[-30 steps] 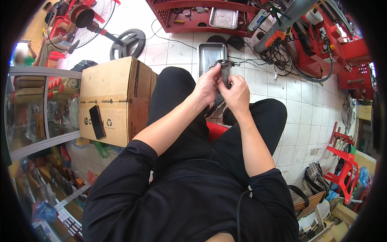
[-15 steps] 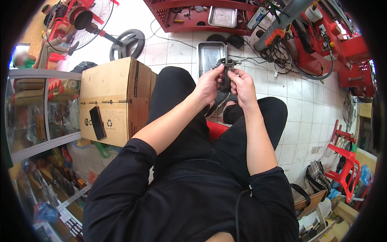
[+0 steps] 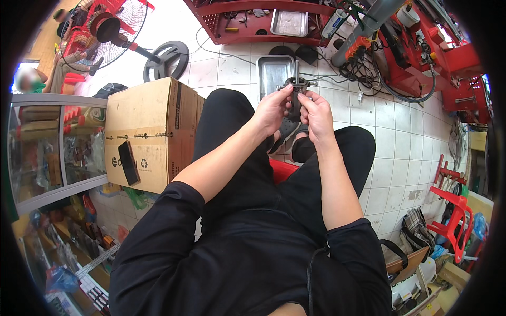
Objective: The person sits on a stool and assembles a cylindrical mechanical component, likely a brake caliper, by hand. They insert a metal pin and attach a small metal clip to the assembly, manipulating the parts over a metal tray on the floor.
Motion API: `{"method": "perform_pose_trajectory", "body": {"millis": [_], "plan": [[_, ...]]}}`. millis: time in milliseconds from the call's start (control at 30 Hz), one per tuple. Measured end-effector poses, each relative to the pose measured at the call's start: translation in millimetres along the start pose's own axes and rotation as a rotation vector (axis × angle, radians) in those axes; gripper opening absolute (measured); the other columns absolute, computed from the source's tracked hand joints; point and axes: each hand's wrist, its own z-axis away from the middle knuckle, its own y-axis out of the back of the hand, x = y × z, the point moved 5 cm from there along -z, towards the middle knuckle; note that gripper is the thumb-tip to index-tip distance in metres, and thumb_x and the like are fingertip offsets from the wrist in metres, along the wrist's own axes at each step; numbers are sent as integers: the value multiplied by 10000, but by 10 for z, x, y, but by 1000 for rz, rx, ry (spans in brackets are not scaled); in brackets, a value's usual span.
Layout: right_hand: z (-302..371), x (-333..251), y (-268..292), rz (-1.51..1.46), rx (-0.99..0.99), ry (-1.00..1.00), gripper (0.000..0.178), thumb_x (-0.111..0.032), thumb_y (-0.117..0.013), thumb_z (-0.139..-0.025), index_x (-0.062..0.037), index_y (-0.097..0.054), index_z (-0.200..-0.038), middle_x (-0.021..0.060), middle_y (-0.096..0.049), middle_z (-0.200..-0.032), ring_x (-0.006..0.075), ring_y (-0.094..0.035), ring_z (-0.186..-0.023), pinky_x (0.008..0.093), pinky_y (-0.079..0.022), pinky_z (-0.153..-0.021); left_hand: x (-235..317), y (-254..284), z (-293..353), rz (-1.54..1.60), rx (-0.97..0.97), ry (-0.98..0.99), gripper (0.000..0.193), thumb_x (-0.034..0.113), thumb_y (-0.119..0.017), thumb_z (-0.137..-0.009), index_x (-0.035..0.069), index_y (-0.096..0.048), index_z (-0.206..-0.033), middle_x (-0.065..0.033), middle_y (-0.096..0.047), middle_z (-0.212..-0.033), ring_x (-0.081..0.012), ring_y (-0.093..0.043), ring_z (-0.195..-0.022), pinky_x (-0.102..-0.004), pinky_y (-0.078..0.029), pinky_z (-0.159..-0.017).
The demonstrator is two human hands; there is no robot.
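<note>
Between my knees both hands grip a dark metal mechanical part (image 3: 297, 100), with a ring-shaped top, a thin rod standing up from it and small bolt-like ends at its sides. My left hand (image 3: 274, 109) is closed on its left side, thumb near the ring. On the right side my right hand (image 3: 317, 115) has its thumb and fingers pinched against the part. My fingers hide much of its lower body. Just beyond it a shallow metal tray (image 3: 260, 79) lies on the floor.
To my left stands a cardboard box (image 3: 137, 113) with a black phone (image 3: 128, 162) on top, beside a glass cabinet (image 3: 37, 203). A fan (image 3: 108, 29) and red tool cart (image 3: 226, 34) are ahead. Cables (image 3: 369, 73) and red machinery (image 3: 448, 68) lie at the right.
My hands and the metal part stay nearly in place. The view has shifted very slightly; nothing was taken hold of or let go.
</note>
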Motion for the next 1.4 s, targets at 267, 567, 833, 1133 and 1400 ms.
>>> {"method": "perform_pose_trajectory", "body": {"millis": [267,567,833,1133,1400], "plan": [[-13,18,9,87,0,39,139,-164,-626,-863,-32,-582,-861,-62,-480,-563,4,-373,-437,175,-259,-392,-17,-34,26,63,-5,-53,128,228,-664,-844,138,-586,-888,86,-556,-771,-20,-484,-669,-208,-340,-586],[-15,18,19,212,18,158,177,-178,-645,-858,-18,-590,-807,-42,-517,-573,15,-415,-467,185,-293,-412,-23,-34,58,45,0,-26,162,249,-667,-842,122,-608,-922,93,-550,-771,-20,-451,-672,-208,-325,-604],[-12,-12,13,175,13,142,182,-182,-651,-856,-21,-581,-808,-38,-493,-557,27,-407,-470,185,-288,-430,18,-43,59,-59,-40,-97,205,248,-644,-854,100,-607,-991,0,-608,-936,-113,-526,-849,-315,-376,-766],[-9,-17,2,118,0,103,157,-149,-644,-854,-4,-584,-859,-33,-512,-609,32,-421,-482,184,-300,-434,-61,-15,8,-14,-59,-82,223,247,-604,-879,83,-589,-1029,-16,-601,-972,-129,-528,-864,-320,-371,-780],[-24,-12,6,96,7,90,140,-134,-641,-846,-5,-589,-858,-37,-517,-626,30,-426,-484,184,-303,-431,-25,-69,55,-14,-48,-75,195,230,-619,-870,93,-598,-1006,2,-604,-919,-103,-526,-824,-287,-363,-734]]}}
